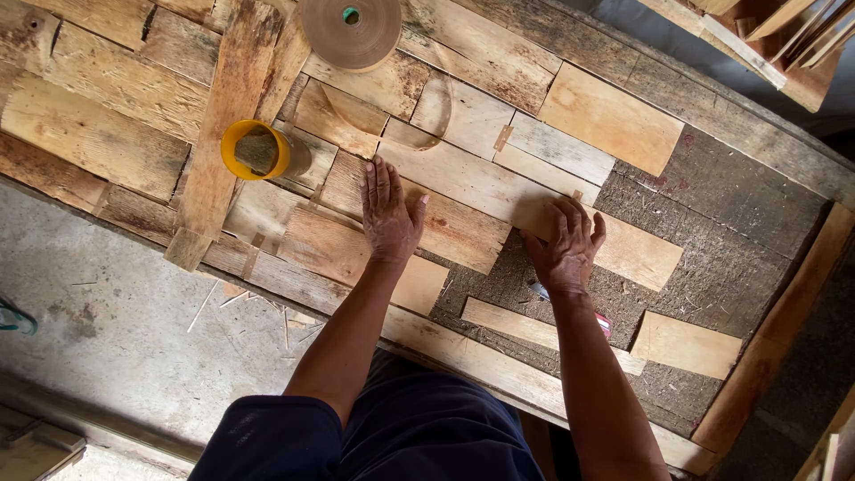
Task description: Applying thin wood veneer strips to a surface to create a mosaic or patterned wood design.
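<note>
Fingers of the left hand (388, 216) lie flat and close together, thumb splayed, pressing on a pale veneer strip (463, 183) that runs from ten o'clock toward four o'clock across the patchwork board (730, 258). Those of the right hand (565, 249) spread slightly and curl down on the same strip, at three o'clock from the left. At ten o'clock stands a yellow cup (256, 150); at twelve, a brown tape roll (350, 31).

tape roll (350, 31), yellow cup (256, 150)
</note>
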